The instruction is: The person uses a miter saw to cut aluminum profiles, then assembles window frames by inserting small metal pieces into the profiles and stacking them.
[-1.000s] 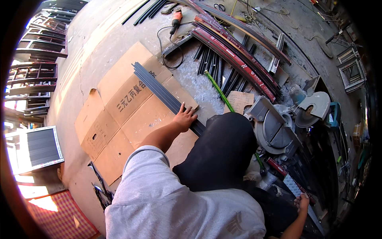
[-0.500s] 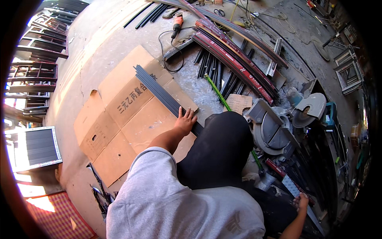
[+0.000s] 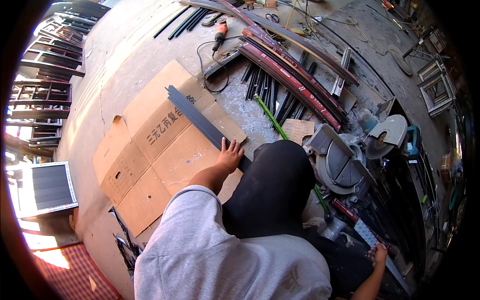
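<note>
Your left hand [image 3: 230, 156] rests, fingers spread, on grey profile strips [image 3: 196, 116] along the flattened cardboard's [image 3: 172, 162] upper-right edge. Little has shifted since a moment ago, so they stay steadied. Your right hand [image 3: 378, 254] curls; its hold I can't tell.

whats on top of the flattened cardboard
A bundle of dark grey strips lies on the cardboard, with the left hand resting on it. The black-clad knee covers the strips' near end, which cannot be seen.
</note>
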Demonstrator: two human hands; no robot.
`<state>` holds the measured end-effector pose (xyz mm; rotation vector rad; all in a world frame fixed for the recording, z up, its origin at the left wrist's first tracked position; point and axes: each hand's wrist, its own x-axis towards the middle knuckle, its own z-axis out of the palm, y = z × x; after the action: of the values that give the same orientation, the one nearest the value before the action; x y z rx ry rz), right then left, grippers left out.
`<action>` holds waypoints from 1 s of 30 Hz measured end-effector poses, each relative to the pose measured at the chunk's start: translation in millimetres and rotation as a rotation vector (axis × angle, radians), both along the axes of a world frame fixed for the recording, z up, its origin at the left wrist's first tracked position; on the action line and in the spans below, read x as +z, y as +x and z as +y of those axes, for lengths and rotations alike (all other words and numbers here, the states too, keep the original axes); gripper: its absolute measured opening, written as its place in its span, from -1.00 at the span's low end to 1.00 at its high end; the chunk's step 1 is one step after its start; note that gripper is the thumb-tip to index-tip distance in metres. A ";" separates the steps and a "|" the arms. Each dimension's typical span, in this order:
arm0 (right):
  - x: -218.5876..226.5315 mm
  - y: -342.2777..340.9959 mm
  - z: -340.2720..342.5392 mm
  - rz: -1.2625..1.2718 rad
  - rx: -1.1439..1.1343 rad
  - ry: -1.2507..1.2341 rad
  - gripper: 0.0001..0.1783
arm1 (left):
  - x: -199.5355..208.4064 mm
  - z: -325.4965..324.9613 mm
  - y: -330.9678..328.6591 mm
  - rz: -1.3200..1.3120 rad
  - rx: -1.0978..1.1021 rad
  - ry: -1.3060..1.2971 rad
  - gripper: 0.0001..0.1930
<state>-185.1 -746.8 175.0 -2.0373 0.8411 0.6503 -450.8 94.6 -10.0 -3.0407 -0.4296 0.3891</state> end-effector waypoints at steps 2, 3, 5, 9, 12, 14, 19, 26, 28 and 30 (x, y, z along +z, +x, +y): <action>1.2 -0.9 2.5 -0.002 -0.009 -0.002 -0.81 | -1.5 -0.1 -0.1 0.002 0.001 0.004 -0.40; 1.3 -1.7 1.5 -0.003 -0.014 -0.004 -0.81 | 0.0 -0.6 0.4 0.011 0.001 0.005 -0.39; 1.4 -2.1 -0.2 -0.003 -0.014 -0.001 -0.79 | 5.7 -2.5 2.1 0.032 0.005 0.004 -0.39; 1.5 -2.3 0.8 0.007 -0.017 0.004 -0.77 | 7.7 -4.6 2.8 0.052 0.018 0.021 -0.41; 0.4 -2.5 -0.6 -0.006 -0.019 0.007 -0.78 | 4.4 -5.2 2.0 0.041 0.025 0.041 -0.43; -0.8 -2.7 -2.8 -0.003 -0.019 -0.002 -0.78 | 2.7 -5.9 2.8 0.034 0.030 0.054 -0.44; -1.2 -1.1 -3.1 0.004 -0.006 -0.007 -0.80 | -2.0 -8.8 1.0 0.013 0.046 0.078 -0.47; -1.6 -2.1 -3.8 0.008 -0.006 -0.013 -0.80 | -2.0 -8.1 1.3 0.021 0.049 0.088 -0.48; -1.7 -2.0 -4.7 0.004 -0.002 -0.009 -0.80 | -1.8 -8.4 0.7 0.028 0.049 0.090 -0.48; -2.6 -2.4 -6.1 0.000 -0.005 -0.005 -0.80 | 0.4 -9.0 1.5 0.026 0.047 0.089 -0.48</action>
<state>-187.6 -752.9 172.4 -2.0393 0.8484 0.6461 -449.3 85.6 -9.6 -2.9412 -0.5041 0.4001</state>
